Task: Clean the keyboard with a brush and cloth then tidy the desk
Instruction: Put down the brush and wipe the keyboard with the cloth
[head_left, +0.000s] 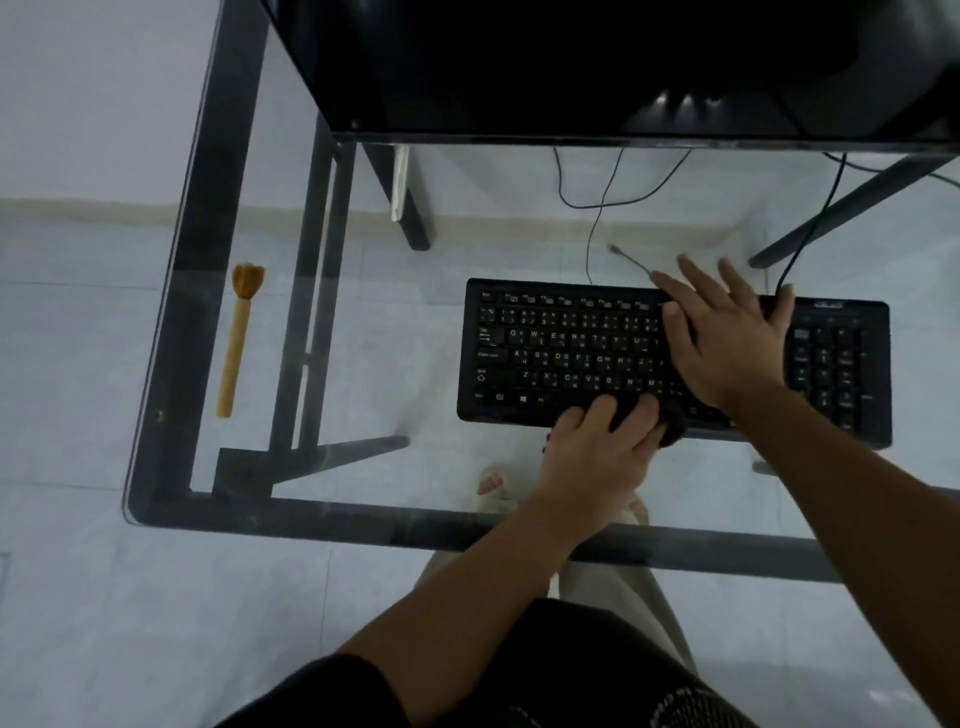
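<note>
— What's the surface, and the room around it?

— A glass desk (171, 364) on a black frame. A pale tiled floor shows through the top, with thin cables (602, 202) trailing over it. A black raised shelf (467, 78) runs along the far side, and the light is dim.

— And the keyboard?

— The keyboard (561, 353) is black with pale legends. It lies flat on the glass toward the right, long axis left to right, with its right end a touch nearer the person.

— The brush?

— The brush (234, 348) has a tan handle and lies on the left part of the desk, well apart from the keyboard. Its long axis runs near to far, with the bristle head at the far end, pointing away from the person.

— Hands?

— The right hand (727, 332) rests flat on the keys, fingers straight and spread, grasping nothing. The left hand (597, 447) is at the keyboard's near edge, fingers bent over a dark cloth (672, 428). The cloth blends into the black keys, so the grasp is only probable. It appears to be gripped and pressed against the bottom row.
</note>
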